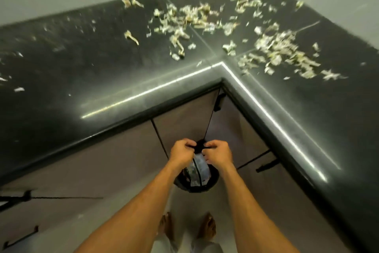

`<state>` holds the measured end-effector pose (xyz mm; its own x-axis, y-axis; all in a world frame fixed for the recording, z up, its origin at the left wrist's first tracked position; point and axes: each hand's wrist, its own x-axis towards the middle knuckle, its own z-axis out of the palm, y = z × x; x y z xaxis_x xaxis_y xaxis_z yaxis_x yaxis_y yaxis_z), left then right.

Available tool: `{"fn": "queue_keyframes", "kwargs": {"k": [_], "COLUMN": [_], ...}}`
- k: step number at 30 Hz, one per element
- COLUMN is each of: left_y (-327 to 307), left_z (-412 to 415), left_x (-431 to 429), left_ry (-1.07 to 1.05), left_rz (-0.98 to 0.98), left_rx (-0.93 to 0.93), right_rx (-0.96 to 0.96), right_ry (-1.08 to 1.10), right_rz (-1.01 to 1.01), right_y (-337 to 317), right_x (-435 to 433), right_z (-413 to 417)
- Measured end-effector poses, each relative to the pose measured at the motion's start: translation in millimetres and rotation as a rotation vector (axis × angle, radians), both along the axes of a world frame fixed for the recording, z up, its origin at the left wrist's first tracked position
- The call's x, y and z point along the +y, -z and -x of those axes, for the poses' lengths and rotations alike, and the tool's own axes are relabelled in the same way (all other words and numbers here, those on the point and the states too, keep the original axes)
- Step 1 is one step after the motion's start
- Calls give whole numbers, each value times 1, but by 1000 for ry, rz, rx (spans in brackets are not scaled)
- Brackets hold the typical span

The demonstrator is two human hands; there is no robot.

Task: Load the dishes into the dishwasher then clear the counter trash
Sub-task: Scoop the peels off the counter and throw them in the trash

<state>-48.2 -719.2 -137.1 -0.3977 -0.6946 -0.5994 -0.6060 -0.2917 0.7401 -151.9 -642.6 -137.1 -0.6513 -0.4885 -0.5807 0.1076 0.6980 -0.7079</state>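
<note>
Pinching the black bag's (194, 179) mouth with both fists, arms stretched forward and down

The left hand (181, 153) and right hand (218, 153) sit side by side, knuckles up, each grip clamped on the dark rim between them; the bag hangs below over the floor, a shiny wrapper (200, 170) showing inside. Bare feet (208, 226) stand beneath. Beyond, the dark L-shaped tabletop (102, 64) wraps the cabinet corner, with pale scraps (276, 47) strewn across its far side, well apart from the bag
</note>
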Motion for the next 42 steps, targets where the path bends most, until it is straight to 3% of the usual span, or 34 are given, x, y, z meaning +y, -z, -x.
{"fn": "queue_keyframes", "kwargs": {"k": [8, 16, 27, 42], "left_y": [-111, -176, -189, -164], "left_z": [9, 42, 92, 136], "left_x": [-14, -23, -22, -108], "left_ry": [-39, -48, -121, -100], "left_rz": [79, 159, 166, 128], "left_rx": [167, 300, 392, 344], "right_rx": [37, 99, 192, 229], "right_ry": [-9, -67, 23, 219], "right_rz": [202, 279, 319, 56], "right_y": [-116, -170, -179, -152], "right_x": [-20, -30, -13, -49], "right_z": [6, 36, 111, 176]}}
